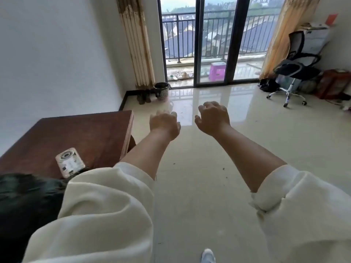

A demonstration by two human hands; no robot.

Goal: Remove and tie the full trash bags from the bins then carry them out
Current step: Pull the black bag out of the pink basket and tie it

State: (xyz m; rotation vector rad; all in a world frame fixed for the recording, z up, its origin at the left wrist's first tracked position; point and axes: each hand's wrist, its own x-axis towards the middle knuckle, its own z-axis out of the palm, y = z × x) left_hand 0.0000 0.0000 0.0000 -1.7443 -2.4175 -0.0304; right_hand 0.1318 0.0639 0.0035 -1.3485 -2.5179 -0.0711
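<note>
While both hands, left hand (pixel 164 123) and right hand (pixel 212 118), reach forward with loose, empty fingers, the bin (pixel 162 91) stands well beyond the fingertips, so approach closer before gripping its bag rim.

You will find no text, brand, number or sign that can be read anywhere here. The phone (pixel 69 162) lying on the brown table (pixel 79 133) shows small markings on its back, but they are too blurred to make out. High on the wall above the office chair (pixel 296 69), the red paper (pixel 332 19) carries nothing you can read either.
</note>
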